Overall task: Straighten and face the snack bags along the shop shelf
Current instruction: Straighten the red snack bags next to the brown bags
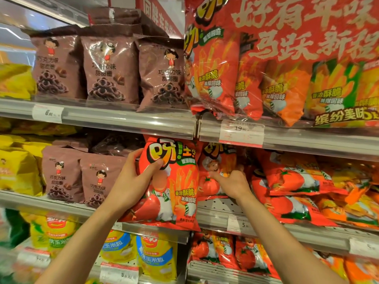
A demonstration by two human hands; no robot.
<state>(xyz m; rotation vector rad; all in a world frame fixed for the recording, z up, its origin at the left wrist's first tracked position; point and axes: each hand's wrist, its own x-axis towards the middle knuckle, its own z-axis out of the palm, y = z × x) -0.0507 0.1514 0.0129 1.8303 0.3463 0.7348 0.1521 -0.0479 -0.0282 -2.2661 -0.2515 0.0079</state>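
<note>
Snack bags are filling three tiers of shelving in front of us, and we are working on the middle shelf (221, 204), where a patch of bare perforated deck is showing between the red bags. We are judging this as the facing step for the tomato fries section: brown chocolate ring bags (61, 175) are standing upright to the left, while a heap of red bags (295, 181) is lying flat and slanted to the right (far from tidy). Our left hand (133, 179) is gripping a red fries bag (170, 185) by its left edge, thumb pressing on the front, holding it upright with the label facing out and its bottom seam hanging over the shelf lip. Our right hand (231, 184) is curling its fingers onto a second red bag (215, 171) just behind. Next, we are probably needing to seat the front bag squarely, then lift the toppled ones.
</note>
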